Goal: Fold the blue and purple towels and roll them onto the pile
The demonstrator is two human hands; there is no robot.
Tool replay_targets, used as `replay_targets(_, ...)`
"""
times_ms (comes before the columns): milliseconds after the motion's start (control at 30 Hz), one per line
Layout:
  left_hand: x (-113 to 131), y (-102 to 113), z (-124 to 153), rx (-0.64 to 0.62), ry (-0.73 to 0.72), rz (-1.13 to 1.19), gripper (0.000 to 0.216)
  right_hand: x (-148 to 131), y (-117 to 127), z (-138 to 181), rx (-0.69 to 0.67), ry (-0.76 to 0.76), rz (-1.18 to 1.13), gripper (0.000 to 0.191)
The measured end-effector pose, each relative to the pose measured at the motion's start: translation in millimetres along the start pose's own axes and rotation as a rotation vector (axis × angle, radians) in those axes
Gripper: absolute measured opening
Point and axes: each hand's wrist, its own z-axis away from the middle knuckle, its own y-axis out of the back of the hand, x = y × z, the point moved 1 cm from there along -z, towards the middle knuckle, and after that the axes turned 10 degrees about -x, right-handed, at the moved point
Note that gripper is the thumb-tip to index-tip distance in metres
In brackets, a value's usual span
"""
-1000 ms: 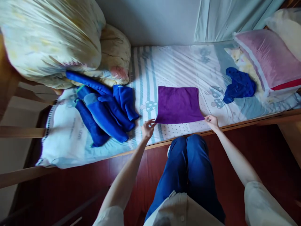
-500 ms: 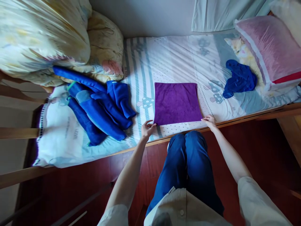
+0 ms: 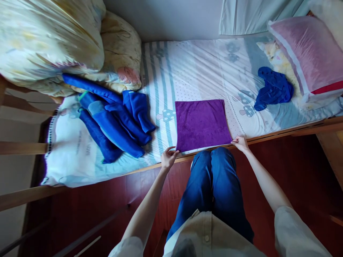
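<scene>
A purple towel (image 3: 201,125) lies spread flat on the bed, its near edge close to the bed's front edge. My left hand (image 3: 168,158) pinches the near left corner of the towel between thumb and fingers. At the near right corner, my right hand (image 3: 240,143) grips the cloth the same way. The towel's far corners rest on the patterned sheet (image 3: 197,67), and a few soft wrinkles cross its surface.
Several blue garments (image 3: 115,121) lie in a heap on the left of the bed. A crumpled blue cloth (image 3: 274,89) is on the right, beside a pink pillow (image 3: 311,53). Bulky floral bedding (image 3: 50,39) fills the far left. A wooden bed rail (image 3: 305,129) runs along the front.
Both hands have drawn the purple towel a short way toward me, so its near edge now sits closer to the bed's front edge. The grip on both corners is unchanged.
</scene>
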Motion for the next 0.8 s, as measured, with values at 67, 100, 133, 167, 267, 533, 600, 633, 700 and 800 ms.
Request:
replay_targets(67,1,0,4,0.027,-0.023,-0.11,0.051,-1,1,1,-0.001,-0.002,0.065,0.043)
replay_targets(100,5,0,4,0.061,-0.05,-0.184,0.051,-4,1,0,0.037,0.012,0.102,0.037)
replay_targets(133,11,0,1,0.1,-0.091,-0.262,0.052,-10,1,-1,0.1,0.04,0.15,0.032)
replay_targets(167,20,-2,-3,0.133,-0.142,-0.339,0.053,-18,0,-3,0.177,0.082,0.209,0.028)
replay_targets(267,56,-12,-30,0.128,-0.313,-0.511,0.059,-54,-12,-17,0.333,0.243,0.403,0.038)
replay_targets(533,145,-66,-159,-0.052,-0.596,-0.602,0.073,-154,-97,-109,0.089,0.514,0.629,0.065)
replay_targets(600,145,-75,-181,-0.068,-0.6,-0.608,0.075,-159,-110,-138,0.026,0.535,0.659,0.068)
replay_targets(633,142,-77,-188,-0.072,-0.598,-0.612,0.075,-158,-112,-151,-0.001,0.539,0.672,0.069)
replay_targets(700,133,-78,-198,-0.075,-0.592,-0.62,0.076,-149,-107,-176,-0.027,0.534,0.686,0.071)
replay_targets(800,122,-68,-212,-0.065,-0.559,-0.617,0.08,-127,-85,-207,0.008,0.507,0.686,0.074)
